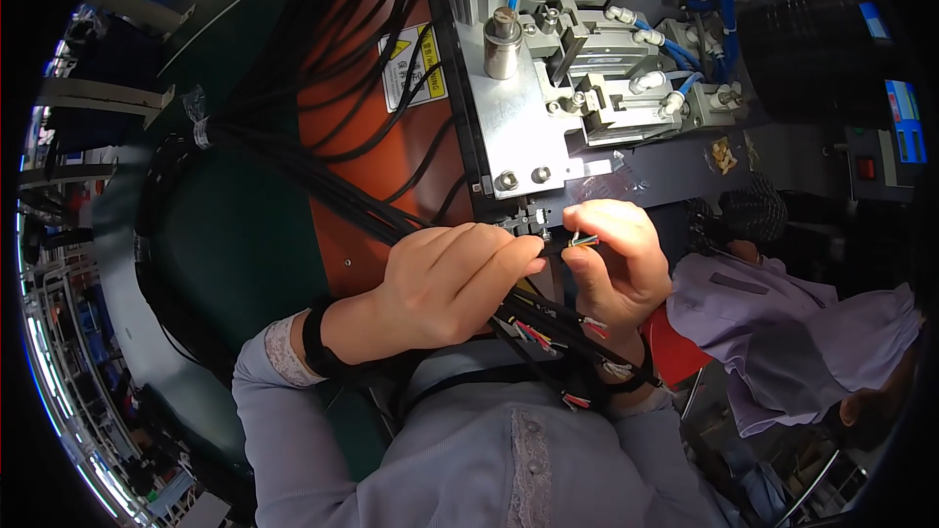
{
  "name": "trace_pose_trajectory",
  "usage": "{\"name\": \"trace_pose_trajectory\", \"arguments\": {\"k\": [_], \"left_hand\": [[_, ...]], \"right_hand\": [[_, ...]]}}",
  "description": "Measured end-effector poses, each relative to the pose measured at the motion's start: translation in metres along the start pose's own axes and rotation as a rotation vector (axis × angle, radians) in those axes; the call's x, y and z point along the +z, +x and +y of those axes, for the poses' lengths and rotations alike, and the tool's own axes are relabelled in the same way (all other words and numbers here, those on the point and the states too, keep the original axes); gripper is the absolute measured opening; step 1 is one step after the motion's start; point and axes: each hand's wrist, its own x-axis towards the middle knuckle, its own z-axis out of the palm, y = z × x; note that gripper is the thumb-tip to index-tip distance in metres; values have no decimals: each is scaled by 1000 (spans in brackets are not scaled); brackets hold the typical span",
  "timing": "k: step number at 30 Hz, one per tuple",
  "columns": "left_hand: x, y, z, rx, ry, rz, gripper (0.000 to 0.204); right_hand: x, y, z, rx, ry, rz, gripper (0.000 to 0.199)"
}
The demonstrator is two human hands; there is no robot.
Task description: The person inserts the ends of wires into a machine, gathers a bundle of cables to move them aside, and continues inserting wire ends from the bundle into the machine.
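Note:
My left hand [445,279] is closed in a pinch on a black cable [557,238] below the metal fixture [518,127]. Thin coloured wires [585,241] fan out of the cable's stripped end. Close by on the right, my right hand [626,259] curls its thumb and forefinger around these wires. Under both hands hang more black cables with bared wire ends [533,334], red, white and yellow. Just above the fingertips, a small black clamp-like part [533,219] sits at the fixture's near edge. The left fingertips partly hide the cable.
A thick bundle of black cables [293,164] crosses the green mat [230,244] and the red-brown board [342,244]. Pneumatic cylinders [626,108] with blue hoses [726,0] stand behind the plate. Small yellowish pieces [723,155] lie at right. Another person in a lilac sleeve [782,323] sits to the right.

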Motion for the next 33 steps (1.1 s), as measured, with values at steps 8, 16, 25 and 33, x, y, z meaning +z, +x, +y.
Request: {"name": "trace_pose_trajectory", "arguments": {"k": [8,16,25,33], "left_hand": [[2,-4,-2,19,33,-80,19],[4,-9,-1,-46,85,-210,24],[9,-22,-1,-34,188,-336,40],[10,-32,0,-117,368,-451,45]], "right_hand": [[-10,-2,5,306,227,-73,13],[-20,3,11,34,-287,-223,12],[-26,-9,34,594,149,-262,6],[4,-13,46,106,-422,-270,6]]}}
